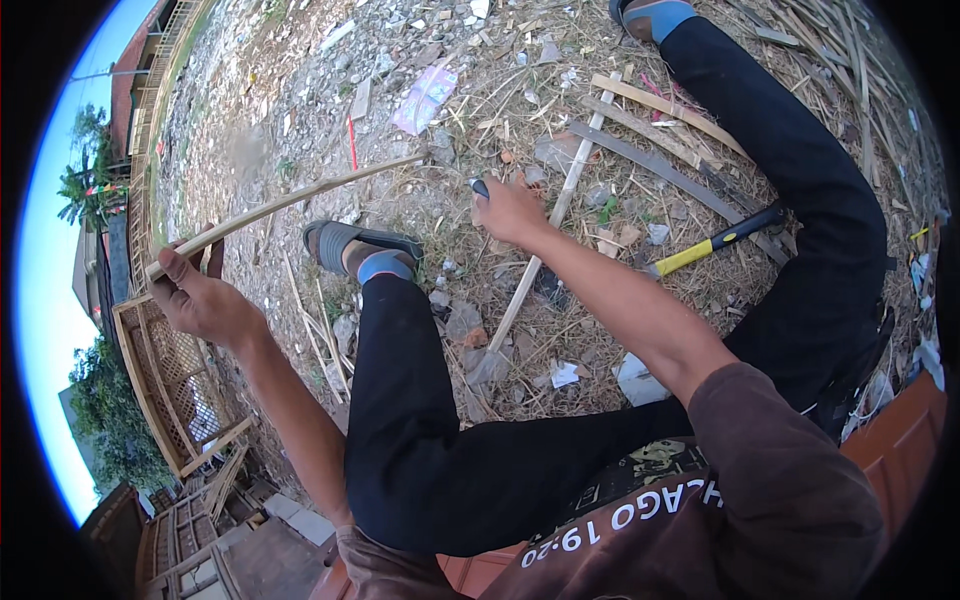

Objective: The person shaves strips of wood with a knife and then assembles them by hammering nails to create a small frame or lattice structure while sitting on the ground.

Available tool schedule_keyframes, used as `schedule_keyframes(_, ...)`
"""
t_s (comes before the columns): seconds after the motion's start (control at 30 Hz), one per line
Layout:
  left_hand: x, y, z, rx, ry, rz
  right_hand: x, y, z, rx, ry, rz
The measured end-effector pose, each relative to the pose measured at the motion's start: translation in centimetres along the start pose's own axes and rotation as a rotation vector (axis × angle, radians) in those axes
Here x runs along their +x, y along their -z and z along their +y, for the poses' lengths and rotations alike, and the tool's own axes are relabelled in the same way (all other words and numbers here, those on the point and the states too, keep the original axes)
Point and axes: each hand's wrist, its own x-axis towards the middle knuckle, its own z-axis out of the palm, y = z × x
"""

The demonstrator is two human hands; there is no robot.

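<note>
- Head view: the left hand (208, 302) is curled round the near end of a long, thin, pale-brown wooden stick (300, 196), thumb on top; the stick slants up over the rubble, its far end free, near the right hand but apart from it.
- The right hand (512, 212) is closed round a small, dark-tipped tool (480, 188); the fist hides most of it, so perhaps a knife, though I cannot tell.
- Step in hand, as I judge it: holding the stick out to check or place it, between bouts of working it.
- The next move calls for a firm left grip, and the tool brought to the stick clear of the left fingers and the black-trousered knee (400, 400).
</note>
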Motion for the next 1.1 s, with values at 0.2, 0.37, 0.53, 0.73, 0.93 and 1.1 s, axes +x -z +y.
schedule_keyframes(0.2, -0.2, 0.1, 0.2, -0.006, 0.04, 0.004, 0.6, 2.1, -0.4, 0.126, -0.035, -0.107)
schedule_keyframes(0.37, 0.0, 0.4, 0.0, -0.007, 0.06, 0.011, -2.9, 3.7, -1.4, 0.103, 0.242, 0.008)
schedule_keyframes(0.53, 0.3, -0.1, -0.2, 0.0, 0.097, 0.024, -1.0, 1.8, 2.2, -0.198, 0.19, 0.073)
schedule_keyframes(0.73, 0.9, 0.7, -0.9, 0.023, 0.087, 0.029, -0.4, 3.0, 1.2, -0.075, 0.076, -0.076)
schedule_keyframes(0.93, 0.3, 0.6, -0.8, 0.041, 0.091, 0.03, -0.6, 3.0, -0.1, 0.321, 0.032, 0.069)
schedule_keyframes(1.1, 0.0, 0.5, -0.6, -0.019, 0.099, -0.028, -2.8, 3.3, -3.9, 0.271, 0.281, -0.019)
